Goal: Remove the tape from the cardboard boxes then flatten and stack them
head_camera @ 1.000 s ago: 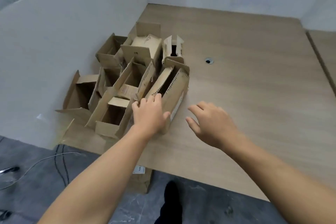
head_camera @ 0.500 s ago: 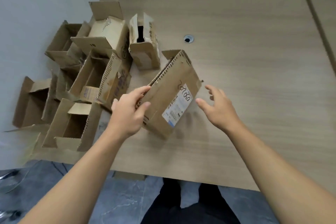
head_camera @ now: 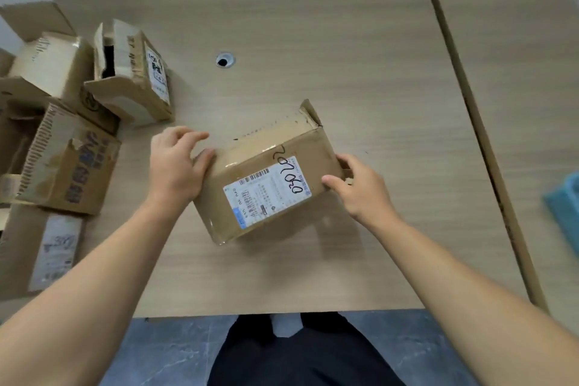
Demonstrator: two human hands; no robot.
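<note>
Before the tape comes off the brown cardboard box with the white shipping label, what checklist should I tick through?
1. Grip: left hand and right hand hold the labelled brown cardboard box at its ends: ok.
2. Box apart from the pile of opened cardboard boxes: ok.
3. Glossy clear tape off: not ok, it shows along the top edge.
4. Loose tape end to pick: cannot tell.
5. Box flattened: not ok.

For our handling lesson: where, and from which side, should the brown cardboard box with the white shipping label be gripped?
Likely by its two short ends, one hand from each side: the brown labelled cardboard box is oblong, label up, both ends free. The left hand and right hand hold there.
</note>
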